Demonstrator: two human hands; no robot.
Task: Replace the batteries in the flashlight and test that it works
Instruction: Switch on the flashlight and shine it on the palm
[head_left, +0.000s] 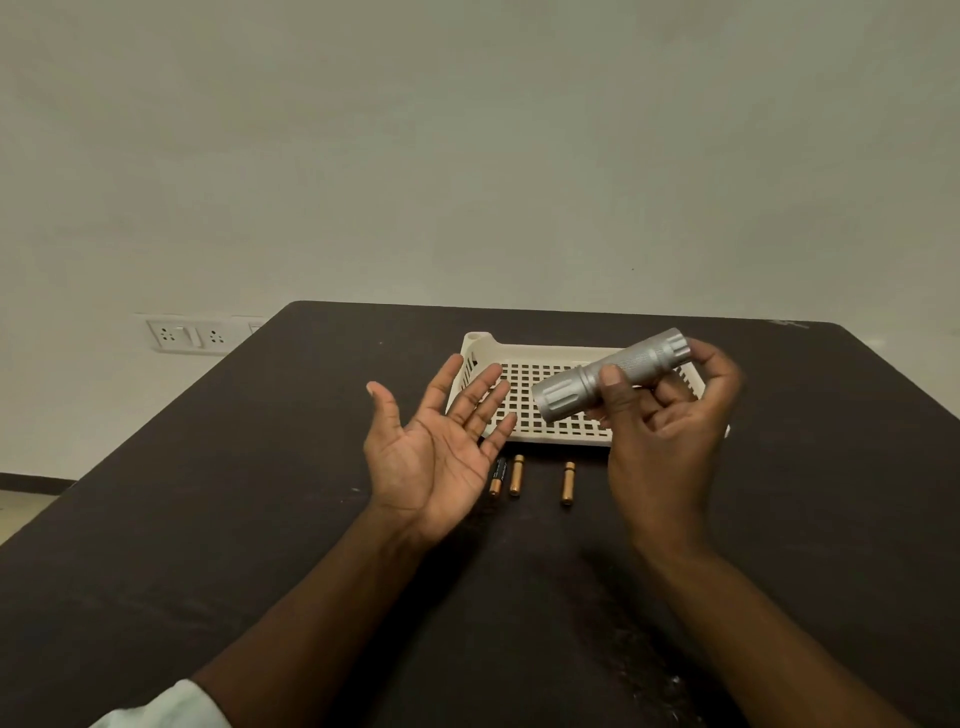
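I have the flashlight (613, 374) up off the table, held in the air above the near right part of the cream tray (478, 345). It lies nearly level, wide head end down-left, tail cap up-right. My right hand (670, 431) grips it round the knurled barrel, thumb across the front and fingers curled behind, with the tail cap sitting near my fingertips. I judge that grip leaves the head clear and pointing toward my other palm, which would suit a test of the beam; I see no glow on the skin, so I cannot say whether it is lit.

My left hand (436, 441) holds nothing. It is spread wide, palm up and turned toward the flashlight's head, fingers straight, hovering over the tray's near left corner, apart from the flashlight.

Below, on the dark table (208, 519), three batteries (515, 475) lie just in front of the tray, all pointing away from me. Two sit close together partly under my left hand's edge, the third a little apart to the right. Laid out in a row like that, they stay easy to pick one at a time; whether they are the spent set or the fresh one I cannot tell.

The slotted tray looks empty where I can see it. A wall socket plate (189, 336) sits beyond the table's left edge.
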